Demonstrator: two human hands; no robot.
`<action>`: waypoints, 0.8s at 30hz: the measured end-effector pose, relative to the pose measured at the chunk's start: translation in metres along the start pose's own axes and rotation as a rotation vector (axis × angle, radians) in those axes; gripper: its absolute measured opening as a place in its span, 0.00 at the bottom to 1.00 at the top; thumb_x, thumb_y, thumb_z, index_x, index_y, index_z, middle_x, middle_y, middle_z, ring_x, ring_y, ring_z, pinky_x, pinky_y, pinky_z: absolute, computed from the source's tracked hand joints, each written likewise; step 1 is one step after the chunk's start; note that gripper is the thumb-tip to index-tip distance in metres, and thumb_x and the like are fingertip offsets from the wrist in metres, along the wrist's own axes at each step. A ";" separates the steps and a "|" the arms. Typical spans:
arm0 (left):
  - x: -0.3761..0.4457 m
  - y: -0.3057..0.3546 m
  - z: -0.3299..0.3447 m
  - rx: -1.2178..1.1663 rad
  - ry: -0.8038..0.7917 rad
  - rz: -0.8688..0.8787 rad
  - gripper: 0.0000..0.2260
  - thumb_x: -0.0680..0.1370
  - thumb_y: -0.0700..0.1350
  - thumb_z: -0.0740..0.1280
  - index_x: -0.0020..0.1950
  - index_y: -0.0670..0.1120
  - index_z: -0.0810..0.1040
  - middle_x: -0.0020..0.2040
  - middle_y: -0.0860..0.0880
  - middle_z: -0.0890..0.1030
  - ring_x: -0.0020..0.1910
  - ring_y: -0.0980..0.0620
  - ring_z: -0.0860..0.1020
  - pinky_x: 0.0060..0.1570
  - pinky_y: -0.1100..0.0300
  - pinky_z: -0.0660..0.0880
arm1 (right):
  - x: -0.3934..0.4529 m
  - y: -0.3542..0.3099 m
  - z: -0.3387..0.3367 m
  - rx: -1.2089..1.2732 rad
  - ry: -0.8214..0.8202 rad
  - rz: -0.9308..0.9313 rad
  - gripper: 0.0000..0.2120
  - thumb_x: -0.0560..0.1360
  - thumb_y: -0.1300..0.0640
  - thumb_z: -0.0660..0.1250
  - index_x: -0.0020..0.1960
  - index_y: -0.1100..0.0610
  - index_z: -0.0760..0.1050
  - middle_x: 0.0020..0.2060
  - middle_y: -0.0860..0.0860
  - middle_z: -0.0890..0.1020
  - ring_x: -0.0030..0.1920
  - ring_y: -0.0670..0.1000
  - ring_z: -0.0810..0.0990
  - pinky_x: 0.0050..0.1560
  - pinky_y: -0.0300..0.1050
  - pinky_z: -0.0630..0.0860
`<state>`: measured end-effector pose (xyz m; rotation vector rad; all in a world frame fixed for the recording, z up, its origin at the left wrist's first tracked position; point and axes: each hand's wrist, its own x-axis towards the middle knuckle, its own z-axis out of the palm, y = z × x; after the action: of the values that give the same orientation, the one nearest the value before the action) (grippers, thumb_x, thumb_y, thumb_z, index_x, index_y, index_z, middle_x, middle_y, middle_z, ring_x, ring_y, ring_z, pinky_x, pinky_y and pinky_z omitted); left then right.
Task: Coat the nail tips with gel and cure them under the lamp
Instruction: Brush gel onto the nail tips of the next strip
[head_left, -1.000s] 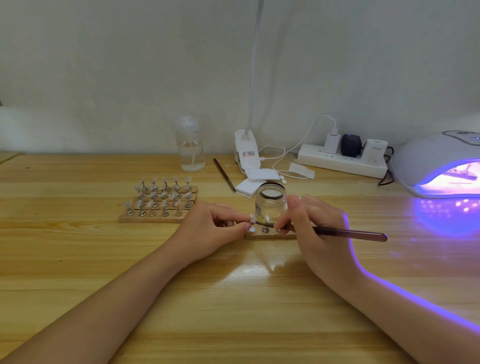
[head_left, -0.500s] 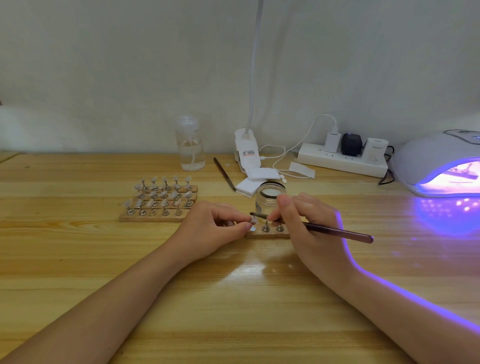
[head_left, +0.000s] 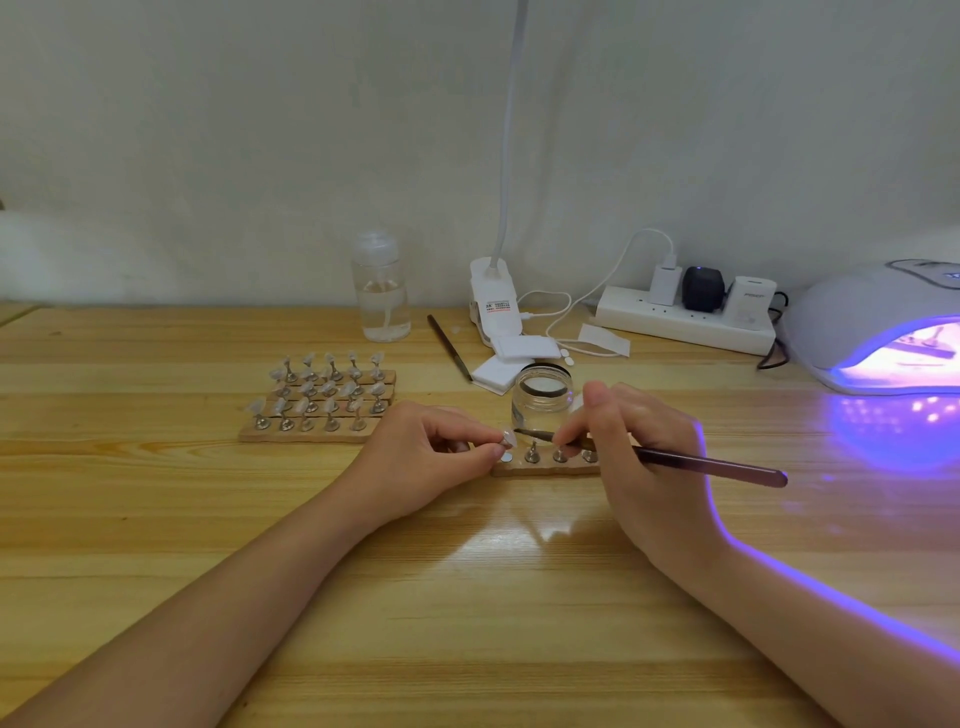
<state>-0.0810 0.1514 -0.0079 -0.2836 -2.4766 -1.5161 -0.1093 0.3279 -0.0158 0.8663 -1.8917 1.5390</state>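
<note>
Hiding the strip's (head_left: 540, 470) right end, your right hand (head_left: 644, 467) grips one brush (head_left: 706, 464); your left hand (head_left: 426, 462) pinches one nail tip (head_left: 506, 440).

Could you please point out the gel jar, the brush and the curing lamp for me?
gel jar (head_left: 542, 402), head view, clear glass wall.
brush (head_left: 711, 466), head view, middle of dark handle.
curing lamp (head_left: 857, 306), head view, white dome housing.
</note>
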 end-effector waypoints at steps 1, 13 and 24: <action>0.000 0.000 0.000 0.008 0.001 0.003 0.08 0.70 0.36 0.71 0.44 0.47 0.83 0.32 0.59 0.81 0.32 0.64 0.74 0.34 0.74 0.68 | 0.000 0.000 0.001 -0.008 -0.007 -0.001 0.19 0.76 0.52 0.57 0.31 0.55 0.78 0.27 0.44 0.78 0.32 0.43 0.77 0.39 0.34 0.71; 0.000 -0.001 0.001 0.016 -0.007 0.010 0.08 0.70 0.35 0.71 0.44 0.47 0.84 0.32 0.57 0.80 0.31 0.63 0.73 0.33 0.73 0.67 | 0.000 0.002 0.005 -0.055 -0.056 -0.010 0.19 0.76 0.54 0.58 0.31 0.57 0.79 0.27 0.47 0.78 0.32 0.44 0.77 0.39 0.39 0.72; 0.001 0.001 0.000 -0.002 -0.005 -0.026 0.08 0.70 0.35 0.71 0.46 0.46 0.83 0.35 0.54 0.80 0.33 0.62 0.73 0.34 0.74 0.68 | -0.001 -0.001 -0.001 -0.011 -0.029 0.005 0.17 0.76 0.55 0.58 0.29 0.53 0.76 0.25 0.48 0.77 0.30 0.45 0.76 0.36 0.41 0.72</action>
<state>-0.0814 0.1516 -0.0066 -0.2568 -2.4916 -1.5301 -0.1081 0.3285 -0.0155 0.8836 -1.9224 1.5260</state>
